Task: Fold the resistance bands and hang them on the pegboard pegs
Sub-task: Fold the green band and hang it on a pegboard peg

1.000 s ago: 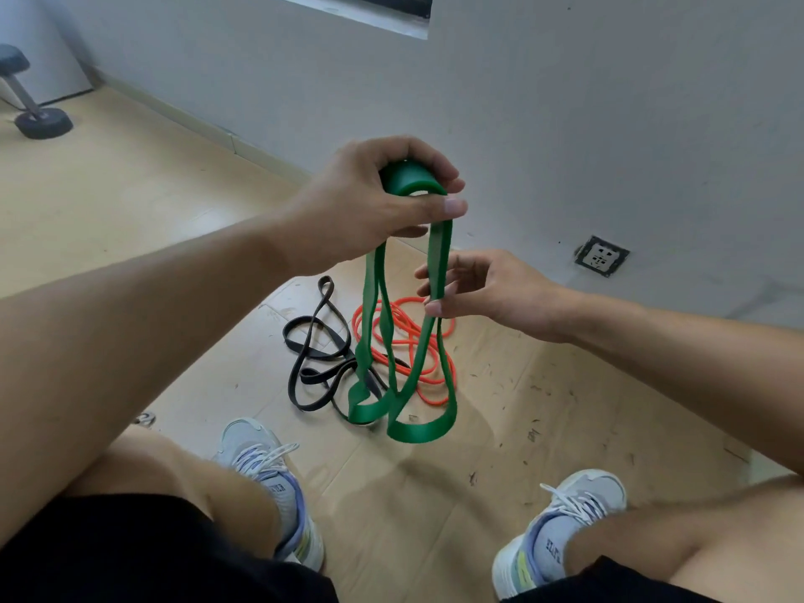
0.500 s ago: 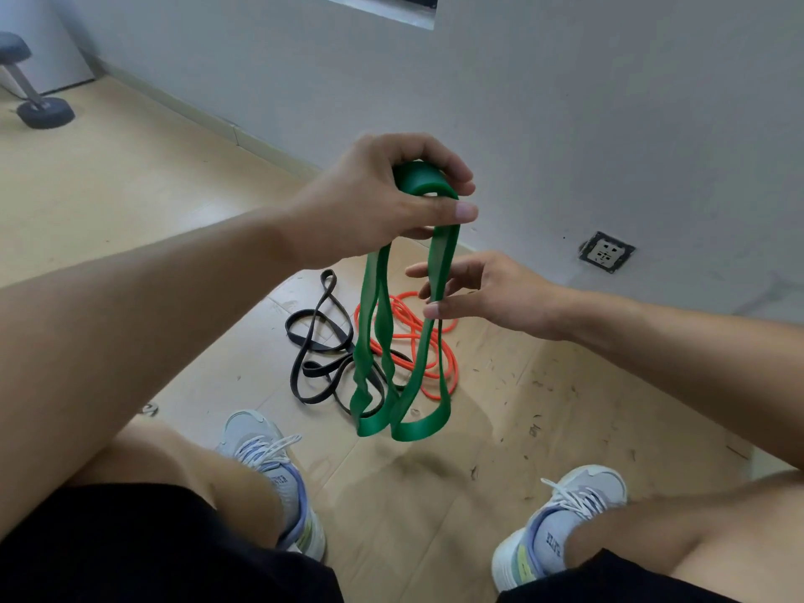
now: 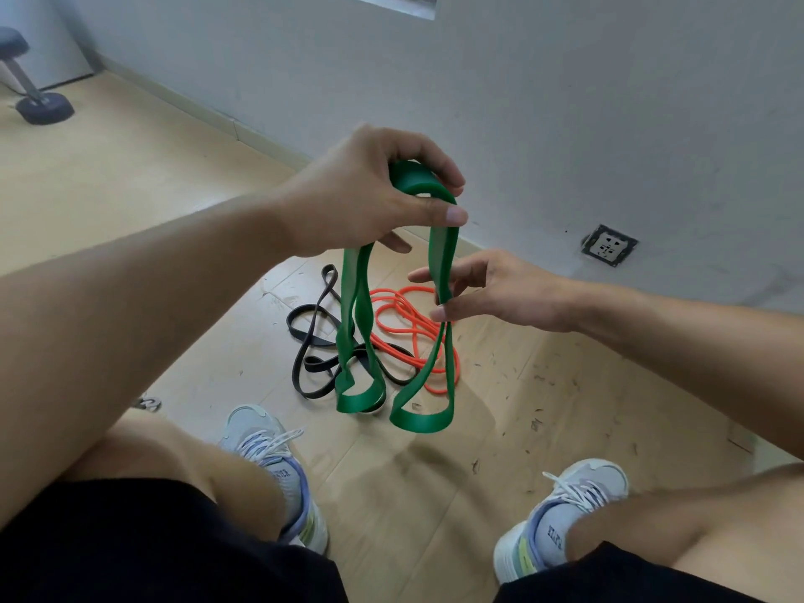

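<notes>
A wide green resistance band (image 3: 441,258) hangs folded in long loops from my left hand (image 3: 370,193), which pinches the gathered top bends between thumb and fingers. My right hand (image 3: 496,293) sits lower and to the right, its fingers spread around the rightmost green strand and touching it lightly. The loops' lower ends dangle just above the floor. Behind them on the floor lie a black band (image 3: 311,337) and a thin orange band (image 3: 404,328), tangled together. No pegboard is in view.
I am crouched over a wooden floor (image 3: 130,176) with my two grey sneakers (image 3: 278,454) at the bottom. A grey wall (image 3: 565,102) with a socket (image 3: 609,245) runs behind. A bench foot (image 3: 43,108) stands far left.
The green loops have spread apart at the bottom into two separate hanging bends. My right hand's fingers have opened around the right strand. My left hand keeps its hold.
</notes>
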Motion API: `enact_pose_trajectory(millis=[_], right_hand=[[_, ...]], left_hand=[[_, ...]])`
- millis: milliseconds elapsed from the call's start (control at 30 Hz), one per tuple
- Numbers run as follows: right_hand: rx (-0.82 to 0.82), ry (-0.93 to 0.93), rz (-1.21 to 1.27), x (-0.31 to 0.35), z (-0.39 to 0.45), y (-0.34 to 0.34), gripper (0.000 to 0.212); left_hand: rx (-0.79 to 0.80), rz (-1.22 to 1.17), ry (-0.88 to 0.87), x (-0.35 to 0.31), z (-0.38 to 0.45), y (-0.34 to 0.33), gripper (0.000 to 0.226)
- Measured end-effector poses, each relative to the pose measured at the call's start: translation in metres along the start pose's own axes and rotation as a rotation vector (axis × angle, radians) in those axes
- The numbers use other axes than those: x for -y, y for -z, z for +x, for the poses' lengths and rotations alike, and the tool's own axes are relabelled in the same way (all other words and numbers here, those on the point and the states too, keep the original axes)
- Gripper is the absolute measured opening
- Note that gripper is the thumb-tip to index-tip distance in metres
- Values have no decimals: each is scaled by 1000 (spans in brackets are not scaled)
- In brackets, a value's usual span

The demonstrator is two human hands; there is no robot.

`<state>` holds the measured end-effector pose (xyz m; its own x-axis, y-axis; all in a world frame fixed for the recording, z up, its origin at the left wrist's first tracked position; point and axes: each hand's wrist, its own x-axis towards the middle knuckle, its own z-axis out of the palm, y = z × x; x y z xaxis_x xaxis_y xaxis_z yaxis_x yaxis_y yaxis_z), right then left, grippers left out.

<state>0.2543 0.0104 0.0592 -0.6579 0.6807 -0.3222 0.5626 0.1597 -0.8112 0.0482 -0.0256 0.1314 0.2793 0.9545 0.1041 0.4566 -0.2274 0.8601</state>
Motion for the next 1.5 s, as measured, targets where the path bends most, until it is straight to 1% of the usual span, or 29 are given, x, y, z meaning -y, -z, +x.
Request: enact_pose_trajectory(millis=[200, 400, 533, 600, 700, 800, 833, 867, 967, 1033, 1100, 1200, 1300, 1367, 1433, 1500], right_hand=[[-39, 2, 0, 0, 2, -2, 29], [-80, 28, 27, 1, 2, -6, 30], [-93, 64, 72, -2, 5, -7, 31], [-79, 72, 86, -4, 7, -8, 33], [-3, 88, 77, -4, 9, -12, 36], [57, 123, 42, -4, 11, -18, 23], [60, 136, 48, -4, 12, -20, 22], [57, 144, 49, -3, 12, -23, 25], [62, 142, 67, 1, 13, -30, 49], [75, 129, 90, 3, 15, -36, 54], [71, 114, 107, 2, 19, -42, 50], [27, 120, 35, -5, 26, -55, 43], [-51, 67, 19, -15, 32, -62, 49], [-66, 44, 14, -18, 33, -59, 50], [-80, 29, 51, -18, 33, -51, 41], [-135, 20, 129, -20, 32, -39, 32]], left_hand=[[-18, -29, -6, 2, 3, -6, 31], [-73, -35, -64, -1, 5, -14, 30], [-106, -156, -67, -2, 6, -20, 31], [-117, -218, -64, -4, 6, -24, 31], [-130, -282, -62, -9, 6, -27, 32], [-165, -328, -51, -11, 6, -29, 30], [-185, -356, -44, -12, 6, -29, 30], [-207, -395, -32, -13, 7, -30, 29], [-283, -485, 10, -18, 9, -31, 32], [-344, -536, 21, -20, 10, -31, 37], [-402, -577, 17, -22, 11, -28, 34], [-466, -648, 9, -24, 12, -19, 27], [-508, -709, 16, -19, 12, -6, 24], [-539, -740, 29, -13, 12, 3, 24], [-561, -767, 43, -6, 13, 13, 23], [-574, -826, 68, 3, 13, 26, 24]])
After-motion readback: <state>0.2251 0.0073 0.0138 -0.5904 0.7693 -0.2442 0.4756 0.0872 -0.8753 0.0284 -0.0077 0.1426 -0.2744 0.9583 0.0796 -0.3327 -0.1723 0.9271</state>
